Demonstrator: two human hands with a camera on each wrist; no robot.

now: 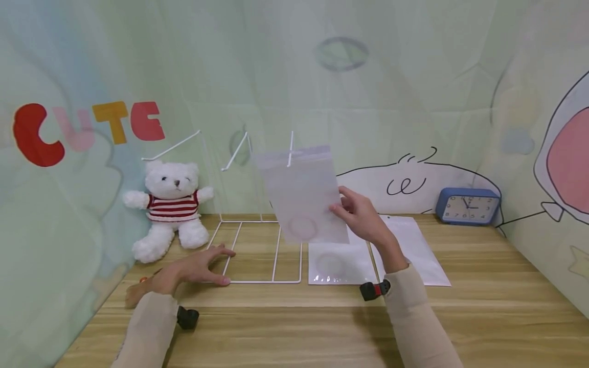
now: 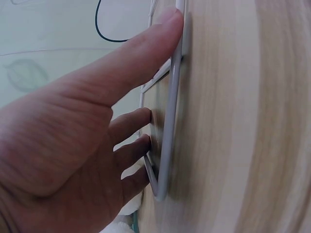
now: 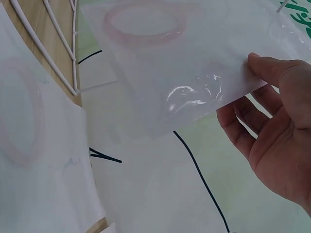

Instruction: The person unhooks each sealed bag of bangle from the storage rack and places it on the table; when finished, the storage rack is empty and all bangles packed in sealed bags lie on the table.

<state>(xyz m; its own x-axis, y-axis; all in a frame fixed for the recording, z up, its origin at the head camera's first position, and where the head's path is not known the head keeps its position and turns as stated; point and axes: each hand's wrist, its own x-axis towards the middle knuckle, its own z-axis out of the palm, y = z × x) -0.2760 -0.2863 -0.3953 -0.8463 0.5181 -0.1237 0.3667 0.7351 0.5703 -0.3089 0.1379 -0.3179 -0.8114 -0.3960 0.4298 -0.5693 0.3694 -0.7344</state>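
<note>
A translucent plastic bag (image 1: 301, 199) with a pale pink ring showing through it hangs at the rightmost hook (image 1: 291, 145) of a white wire display rack (image 1: 264, 281). That hook's front end shows in front of the bag's top strip. My right hand (image 1: 363, 217) pinches the bag's right edge between thumb and fingers. Down at the rack's base, my left hand (image 1: 198, 266) spreads over its front left corner. The thumb (image 2: 146, 48) lies along the front wire in the left wrist view, while the other fingers reach past it into the frame.
Two more plastic bags lie flat right of the rack, one (image 1: 340, 268) with a faint ring, the other (image 1: 409, 250) further right. A white teddy bear (image 1: 172, 207) in a striped shirt sits behind the left hand. A blue clock (image 1: 468, 207) stands at the back right.
</note>
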